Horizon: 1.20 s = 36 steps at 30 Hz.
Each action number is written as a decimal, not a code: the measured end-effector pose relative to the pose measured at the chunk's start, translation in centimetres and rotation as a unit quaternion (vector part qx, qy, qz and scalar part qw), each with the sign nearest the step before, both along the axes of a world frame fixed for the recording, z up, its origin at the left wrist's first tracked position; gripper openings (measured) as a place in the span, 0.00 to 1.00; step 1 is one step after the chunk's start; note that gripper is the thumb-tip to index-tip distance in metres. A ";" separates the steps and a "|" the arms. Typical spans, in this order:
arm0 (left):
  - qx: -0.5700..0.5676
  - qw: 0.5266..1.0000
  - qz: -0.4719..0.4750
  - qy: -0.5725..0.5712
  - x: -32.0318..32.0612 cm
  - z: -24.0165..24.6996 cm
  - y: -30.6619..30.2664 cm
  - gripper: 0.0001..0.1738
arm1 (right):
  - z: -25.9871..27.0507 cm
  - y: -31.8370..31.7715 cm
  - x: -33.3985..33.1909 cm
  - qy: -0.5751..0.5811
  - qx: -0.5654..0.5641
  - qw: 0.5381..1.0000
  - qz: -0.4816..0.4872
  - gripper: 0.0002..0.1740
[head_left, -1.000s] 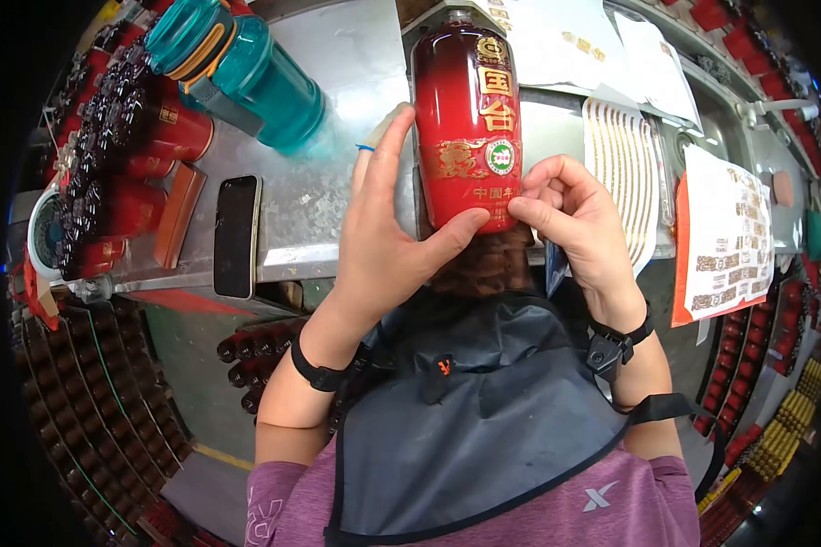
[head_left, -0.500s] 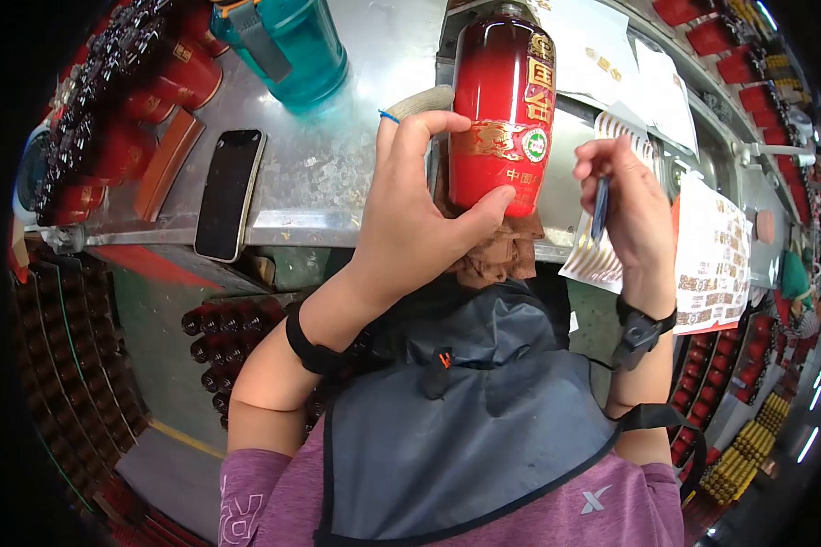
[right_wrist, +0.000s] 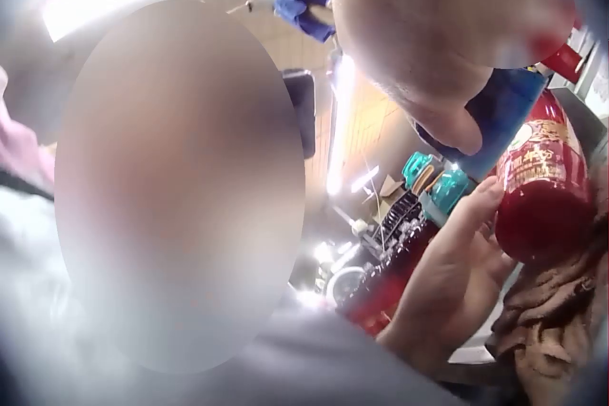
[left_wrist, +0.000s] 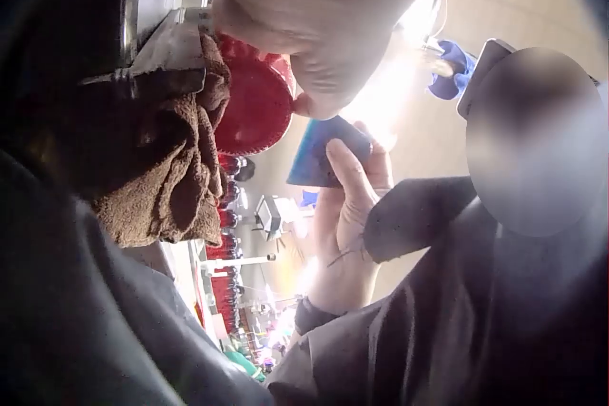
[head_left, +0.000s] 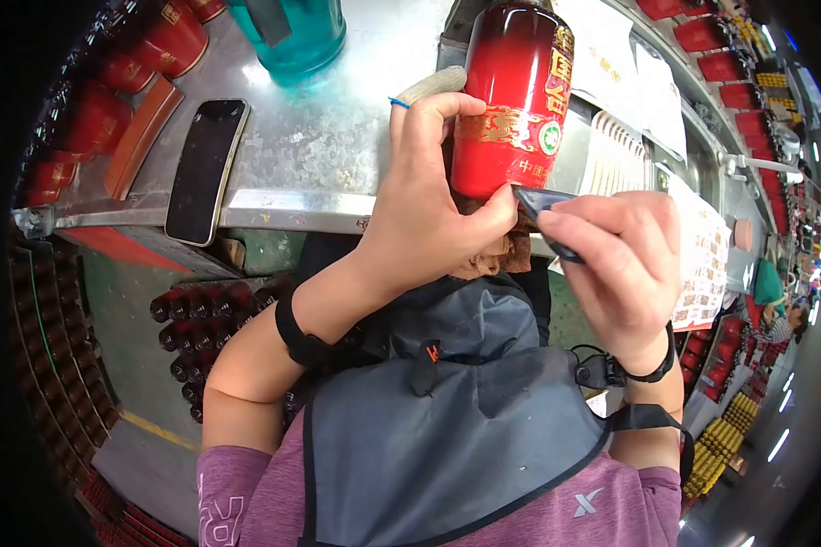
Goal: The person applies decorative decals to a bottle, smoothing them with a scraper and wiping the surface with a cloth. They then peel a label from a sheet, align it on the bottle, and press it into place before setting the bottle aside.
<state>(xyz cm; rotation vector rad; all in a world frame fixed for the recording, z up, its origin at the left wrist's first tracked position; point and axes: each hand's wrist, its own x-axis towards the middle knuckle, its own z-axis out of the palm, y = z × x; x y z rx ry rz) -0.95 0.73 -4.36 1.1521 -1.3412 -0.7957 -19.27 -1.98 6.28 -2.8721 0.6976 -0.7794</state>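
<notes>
A red bottle with gold lettering and a band lies with its base toward the person, on a brown cloth. The left hand grips it, thumb near the base and a finger on its side; another finger wears a pale cover with a blue ring. The right hand pinches a thin dark blue flat piece, whose tip is at the bottle's lower edge beside the left thumb. In the right wrist view the blue piece lies against the labelled side of the bottle.
On the metal table are a phone, a brown block and a teal jug to the left. Sheets of gold labels and a printed sheet lie right. Rows of dark bottles stand below.
The right hand left the bottle, then came back to its base with the blue piece held out between the fingers. The left hand keeps its grip; the bottle appears farther right and higher in the head view.
</notes>
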 end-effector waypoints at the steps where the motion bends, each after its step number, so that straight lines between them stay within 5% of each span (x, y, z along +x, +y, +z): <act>1: -0.020 1.000 0.017 0.011 -0.2 -0.2 -0.1 0.37 | 0.0 0.3 0.3 0.013 -0.010 1.000 -0.005 0.23; 22: -0.027 0.999 0.018 0.018 -0.1 -0.1 -0.1 0.38 | -1.6 0.1 1.1 0.037 -0.134 0.990 0.005 0.26; 26: 0.013 0.998 0.026 0.063 -0.2 0.1 -0.5 0.38 | -1.6 -0.7 -0.1 -0.023 -0.044 0.996 -0.077 0.23; 28: 0.027 0.993 0.020 0.112 -0.3 1.2 -0.8 0.43 | -2.6 -0.4 -0.2 -0.234 0.170 0.929 -0.230 0.15; 30: 0.136 0.976 -0.037 0.167 0.0 3.0 -0.8 0.49 | -3.4 -1.7 -2.5 -0.268 0.442 0.819 -0.250 0.12; 31: 0.138 0.982 -0.036 0.122 0.0 2.8 -0.9 0.55 | -5.4 -2.5 -3.1 -0.279 0.469 0.803 -0.238 0.15; 32: 0.138 0.983 -0.043 0.115 0.1 2.5 -1.0 0.55 | -6.2 -2.5 -3.9 -0.281 0.593 0.720 -0.227 0.18; 34: 0.125 0.987 -0.064 0.072 0.3 1.7 -1.1 0.53 | -8.1 -2.5 -3.3 -0.304 0.672 0.645 -0.201 0.21; 36: 0.112 0.986 -0.079 0.099 0.2 1.3 -1.2 0.54 | -7.9 -2.1 -2.5 -0.307 0.680 0.643 -0.170 0.16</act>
